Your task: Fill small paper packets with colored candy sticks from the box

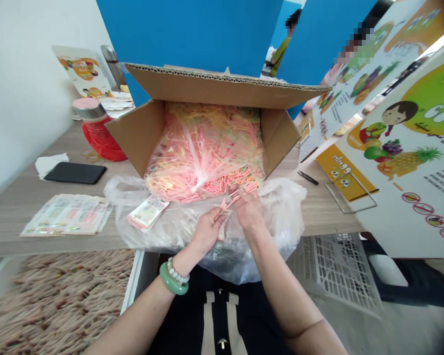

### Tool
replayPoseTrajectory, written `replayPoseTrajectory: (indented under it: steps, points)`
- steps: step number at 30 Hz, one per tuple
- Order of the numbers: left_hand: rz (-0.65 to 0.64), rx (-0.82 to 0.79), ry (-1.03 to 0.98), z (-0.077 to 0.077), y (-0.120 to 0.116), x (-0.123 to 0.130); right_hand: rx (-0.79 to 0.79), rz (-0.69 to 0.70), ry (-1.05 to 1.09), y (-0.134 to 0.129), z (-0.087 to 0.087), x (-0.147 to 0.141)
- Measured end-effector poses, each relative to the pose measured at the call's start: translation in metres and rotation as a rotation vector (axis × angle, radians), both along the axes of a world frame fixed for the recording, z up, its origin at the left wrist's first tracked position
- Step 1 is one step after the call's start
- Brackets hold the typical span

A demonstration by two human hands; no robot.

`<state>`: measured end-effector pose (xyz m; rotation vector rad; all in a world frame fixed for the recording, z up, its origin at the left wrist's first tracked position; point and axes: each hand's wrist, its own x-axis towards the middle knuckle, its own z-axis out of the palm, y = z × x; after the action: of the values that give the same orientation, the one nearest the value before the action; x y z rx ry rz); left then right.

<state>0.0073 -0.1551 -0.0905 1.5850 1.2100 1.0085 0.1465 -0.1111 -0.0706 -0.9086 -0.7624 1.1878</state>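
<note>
My left hand (208,228) is closed on a few thin pink sticks, with a small printed packet (222,230) beside its fingers. Just right of it, my right hand (248,209) has its fingers closed on more pink sticks (236,195). Both hands are above a clear plastic bag (286,209) spread on the table. Behind them, a large cardboard box (207,88) lies open towards me, holding a bag of pink and yellow sticks (207,148). A stack of printed packets (148,212) rests on the plastic left of my left hand.
On the table's left are a black phone (76,173), spread packets (68,214) and a red flask (98,128). A pen (308,177), wire stand (351,193) and printed cartons (410,148) are right. Below sit a filled bin (62,301) and white crate (346,271). A person shows behind.
</note>
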Motion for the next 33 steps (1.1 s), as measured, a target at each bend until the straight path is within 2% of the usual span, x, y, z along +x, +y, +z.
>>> replayPoseTrajectory:
  steps: [2,6,8,14,17,20,23,26,29,31,33]
  points:
    - [0.036,-0.029,-0.045,0.0,0.003,-0.004,0.021,0.001,-0.065,0.001,-0.001,0.01]
    - [-0.026,0.039,-0.083,0.001,0.007,-0.009,-0.063,0.255,-0.24,-0.013,-0.009,0.011]
    - [-0.085,0.092,-0.081,0.001,0.007,-0.008,-0.089,0.34,-0.232,-0.02,-0.014,0.006]
    - [-0.167,0.214,0.014,0.006,0.011,-0.009,-0.077,0.439,-0.227,-0.022,-0.014,0.002]
    - [-0.241,0.229,0.05,0.014,0.016,-0.007,-0.062,0.382,-0.183,-0.021,-0.012,-0.001]
    - [-0.289,0.196,0.083,0.019,0.017,-0.007,-0.102,0.196,-0.145,-0.023,-0.012,-0.002]
    - [-0.195,0.105,0.073,0.017,0.014,-0.015,-0.021,0.053,-0.301,-0.026,-0.015,0.004]
    - [-0.009,-0.01,0.016,0.011,0.01,-0.031,0.065,0.082,-0.527,-0.029,-0.026,0.009]
    - [0.086,-0.07,-0.084,0.01,0.004,-0.04,0.031,0.168,-0.619,-0.031,-0.042,0.009]
    - [0.032,-0.049,-0.105,0.014,-0.001,-0.038,0.027,0.174,-0.642,-0.031,-0.052,0.008]
    - [-0.082,0.026,-0.068,0.019,-0.004,-0.029,0.042,0.168,-0.64,-0.031,-0.058,0.006]
